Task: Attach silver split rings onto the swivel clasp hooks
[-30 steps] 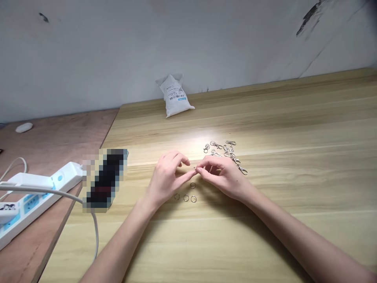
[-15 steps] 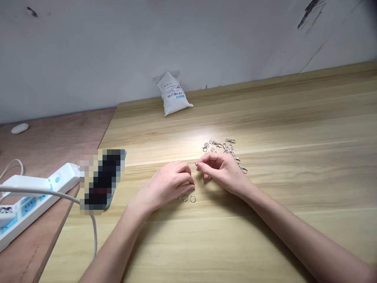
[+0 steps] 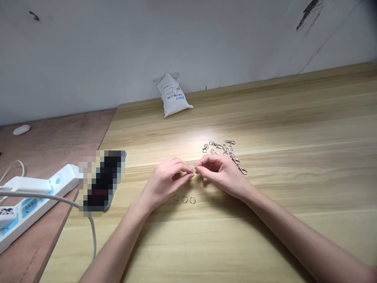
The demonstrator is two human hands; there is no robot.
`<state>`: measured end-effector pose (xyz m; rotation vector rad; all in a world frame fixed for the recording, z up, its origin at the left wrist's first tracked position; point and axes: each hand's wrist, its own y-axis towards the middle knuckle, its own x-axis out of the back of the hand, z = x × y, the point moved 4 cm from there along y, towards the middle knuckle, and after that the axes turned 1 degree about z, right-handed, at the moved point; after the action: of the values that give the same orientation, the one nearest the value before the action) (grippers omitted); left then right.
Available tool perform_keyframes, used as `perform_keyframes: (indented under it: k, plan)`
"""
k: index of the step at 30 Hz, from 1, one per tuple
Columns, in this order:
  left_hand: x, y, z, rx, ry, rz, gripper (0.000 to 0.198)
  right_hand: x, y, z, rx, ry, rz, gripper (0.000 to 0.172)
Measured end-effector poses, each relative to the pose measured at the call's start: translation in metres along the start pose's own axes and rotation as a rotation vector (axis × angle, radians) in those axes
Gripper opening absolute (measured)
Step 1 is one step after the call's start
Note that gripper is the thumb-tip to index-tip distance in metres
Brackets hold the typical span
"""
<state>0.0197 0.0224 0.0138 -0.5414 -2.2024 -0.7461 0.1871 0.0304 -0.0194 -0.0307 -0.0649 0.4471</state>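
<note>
My left hand [image 3: 167, 181] is closed in a pinch on a split ring [image 3: 192, 170], of which only a small part shows at the fingertips. Opposite it, my right hand [image 3: 224, 173] pinches a tiny metal piece [image 3: 195, 166], mostly covered by the fingers; its kind I cannot make out. The two sets of fingertips almost meet above the table. Three loose split rings [image 3: 184, 199] lie in a row below my left hand. Behind my right hand are several silver swivel clasps [image 3: 230, 142] with rings, some partly hidden by the hand.
A white plastic packet [image 3: 175, 98] with a printed label stands against the wall. To the left lie a blurred-out phone [image 3: 103, 181] and a white power strip [image 3: 29, 208] with a cable [image 3: 93, 232] looping over the wooden table [image 3: 265, 243]. A small white object [image 3: 21, 130] rests farther back.
My left hand has lifted away from the loose rings with a ring in its pinch, moving up toward my right fingertips. The right hand has hardly moved.
</note>
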Motion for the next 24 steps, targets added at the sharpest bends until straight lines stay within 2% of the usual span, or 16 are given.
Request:
perform_keyframes:
  k: [7, 13, 16, 24]
  plan:
    - [0.0016, 0.0011, -0.0018, 0.071, -0.116, -0.053, 0.007, -0.0017, -0.0011, 0.0027, 0.010, -0.003, 0.029, 0.018]
    - [0.0017, -0.0005, -0.0016, 0.204, -0.152, -0.118, 0.006, -0.0020, -0.0012, 0.0040, 0.012, -0.012, 0.038, 0.020]
    - [0.0016, -0.0004, -0.0023, 0.209, -0.176, -0.130, 0.011, -0.0018, -0.0016, 0.0040, 0.013, -0.021, 0.031, 0.018]
    - [0.0035, -0.0023, 0.0019, 0.290, -0.201, -0.147, 0.006, -0.0033, -0.0018, 0.0072, 0.021, -0.034, 0.014, 0.014]
